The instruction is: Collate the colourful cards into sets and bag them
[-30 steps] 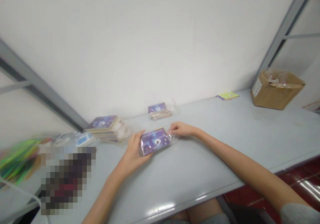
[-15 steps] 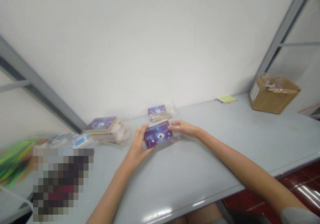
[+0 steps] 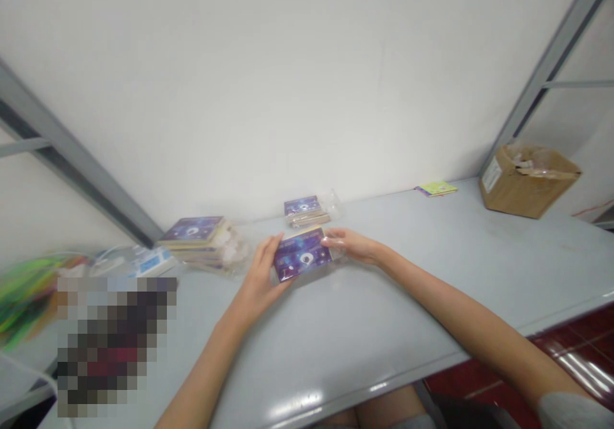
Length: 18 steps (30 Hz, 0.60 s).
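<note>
Above the table, a purple-blue booklet [image 3: 303, 256] with a starry, planet-like cover is held tilted between my two hands. A pale yellow edge shows along its top, and clear plastic shows at its right end. My left hand [image 3: 263, 272] grips the left side, fingers behind the upper edge and thumb beneath. My right hand [image 3: 352, 245] pinches the upper right corner and the plastic. Just behind it lies a small plastic-wrapped stack of matching booklets [image 3: 303, 206]. To the left stands a taller stack [image 3: 194, 232], also with clear plastic at its right side.
A cardboard box [image 3: 522, 186] with clear plastic inside stands at the far right of the grey table [image 3: 412, 307]. A yellow-green booklet [image 3: 437, 188] lies near the wall. At left are a white-and-blue power strip [image 3: 151, 261], cables, blurred green material [image 3: 29, 301] and a pixelated patch.
Both hands keep their hold on the booklet, which stays almost in place. The view has shifted slightly. More clear plastic shows by my right fingers.
</note>
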Each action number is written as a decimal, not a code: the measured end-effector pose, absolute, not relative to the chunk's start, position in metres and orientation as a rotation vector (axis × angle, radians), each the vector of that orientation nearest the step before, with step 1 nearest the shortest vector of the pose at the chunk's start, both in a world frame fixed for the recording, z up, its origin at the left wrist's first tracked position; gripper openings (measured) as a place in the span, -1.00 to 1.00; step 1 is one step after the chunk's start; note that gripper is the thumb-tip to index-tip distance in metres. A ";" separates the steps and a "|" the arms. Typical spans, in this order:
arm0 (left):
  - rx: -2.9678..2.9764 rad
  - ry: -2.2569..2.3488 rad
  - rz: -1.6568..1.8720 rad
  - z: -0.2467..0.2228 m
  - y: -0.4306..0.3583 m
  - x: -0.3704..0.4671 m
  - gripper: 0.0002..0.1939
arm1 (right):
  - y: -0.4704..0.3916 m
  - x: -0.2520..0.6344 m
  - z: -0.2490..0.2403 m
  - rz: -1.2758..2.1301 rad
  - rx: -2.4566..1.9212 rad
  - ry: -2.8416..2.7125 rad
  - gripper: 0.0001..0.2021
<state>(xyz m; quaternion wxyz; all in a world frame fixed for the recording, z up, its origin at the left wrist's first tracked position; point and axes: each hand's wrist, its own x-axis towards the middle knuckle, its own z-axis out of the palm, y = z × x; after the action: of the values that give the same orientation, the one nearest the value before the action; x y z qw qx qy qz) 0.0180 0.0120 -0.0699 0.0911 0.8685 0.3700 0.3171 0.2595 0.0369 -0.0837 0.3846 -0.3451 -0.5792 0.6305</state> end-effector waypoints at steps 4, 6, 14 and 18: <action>2.570 1.111 0.927 -0.069 0.010 0.020 -0.27 | 0.037 0.259 -0.081 1.598 -0.818 -1.481 -0.61; 2.552 1.116 0.923 -0.069 0.010 0.021 -0.26 | 0.038 0.261 -0.079 1.534 -0.863 -1.516 -0.63; 2.464 1.114 0.900 -0.072 0.014 0.019 -0.23 | 0.040 0.272 -0.075 1.458 -1.042 -1.635 -0.65; 2.481 1.109 0.834 -0.072 0.015 0.017 -0.26 | 0.041 0.276 -0.076 1.479 -1.106 -1.682 -0.64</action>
<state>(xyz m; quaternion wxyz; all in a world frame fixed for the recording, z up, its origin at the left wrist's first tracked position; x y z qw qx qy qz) 0.0166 0.0150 -0.0721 0.1489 0.8630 0.3859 0.2900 0.2755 0.0414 -0.0761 0.3165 -0.4201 -0.6387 0.5616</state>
